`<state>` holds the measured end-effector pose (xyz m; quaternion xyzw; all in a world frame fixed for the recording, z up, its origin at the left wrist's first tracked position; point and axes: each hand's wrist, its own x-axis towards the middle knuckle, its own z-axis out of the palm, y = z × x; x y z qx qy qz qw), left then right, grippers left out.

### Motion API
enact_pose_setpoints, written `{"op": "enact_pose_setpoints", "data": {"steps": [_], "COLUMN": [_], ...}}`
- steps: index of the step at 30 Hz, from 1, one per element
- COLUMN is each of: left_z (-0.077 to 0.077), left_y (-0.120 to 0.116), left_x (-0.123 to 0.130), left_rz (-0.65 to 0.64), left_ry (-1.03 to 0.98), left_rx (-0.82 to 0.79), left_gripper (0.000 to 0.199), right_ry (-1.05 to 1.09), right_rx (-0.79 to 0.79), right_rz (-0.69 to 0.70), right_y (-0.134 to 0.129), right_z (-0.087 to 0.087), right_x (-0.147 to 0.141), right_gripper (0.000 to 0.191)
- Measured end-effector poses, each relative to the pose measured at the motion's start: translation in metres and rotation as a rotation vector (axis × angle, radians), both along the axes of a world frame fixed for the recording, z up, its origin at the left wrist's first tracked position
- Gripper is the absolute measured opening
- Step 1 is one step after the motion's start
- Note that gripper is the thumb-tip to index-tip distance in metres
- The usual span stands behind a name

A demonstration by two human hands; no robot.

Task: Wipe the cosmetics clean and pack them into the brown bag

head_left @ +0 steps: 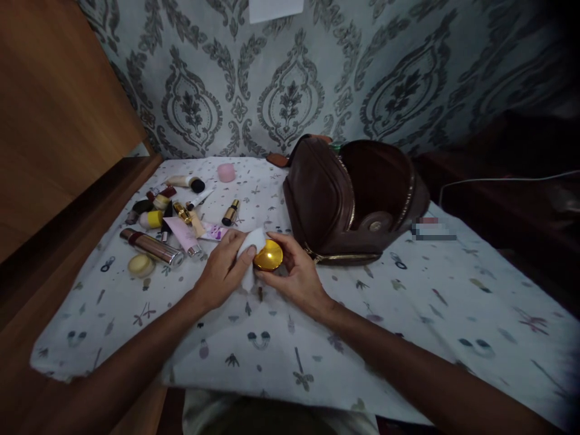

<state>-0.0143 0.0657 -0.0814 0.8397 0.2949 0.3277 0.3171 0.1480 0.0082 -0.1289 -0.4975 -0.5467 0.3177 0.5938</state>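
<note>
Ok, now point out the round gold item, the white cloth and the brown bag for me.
Round gold item (270,255): head view, middle of its shiny face.
White cloth (254,238): head view, upper part, above the thumb.
Brown bag (322,194): head view, outer panel left of the open zip.

Glossy metallic-looking case (270,255), matt wipe (255,239), smooth leather-look bag (313,194)

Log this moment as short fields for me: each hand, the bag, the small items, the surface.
left hand: holds a white wipe against the gold round case
right hand: grips that case
brown bag: unzipped, gaping
left side: pink tube, bronze tube
back: pink pot, standing apart
surface: patterned white cloth
</note>
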Motion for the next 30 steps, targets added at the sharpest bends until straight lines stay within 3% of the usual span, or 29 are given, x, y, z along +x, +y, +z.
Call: {"op": "enact_pose_setpoints", "data": {"steps": [10,14,22,30], "left_z": [-0.008,-0.007,-0.002,-0.004], "left_y": [-0.005,-0.005,-0.003,0.0], "left_x": [0.001,-0.001,-0.003,-0.002], "left_rz": [0.046,-0.043,-0.212,-0.025], "left_ry": [0.097,0.072,0.019,-0.048], "left_rx": [0.123,0.151,0.205,0.142], "left_gripper": [0.04,0.038,0.029,0.021], "right_ry": [-0.119,-0.206,0.041,0.364], "right_rx": [-0.081,-0.068,-0.053,-0.13], "right_rz": [-0.033,-0.05,-0.018,0.101], "right_y": [0.003,0.001,0.012,0.015], "right_z": [0.001,0.003,-0.008,-0.002], "right_x": [0.001,0.001,0.006,0.007], "right_gripper": [0.041,0.029,0.045,0.054]}}
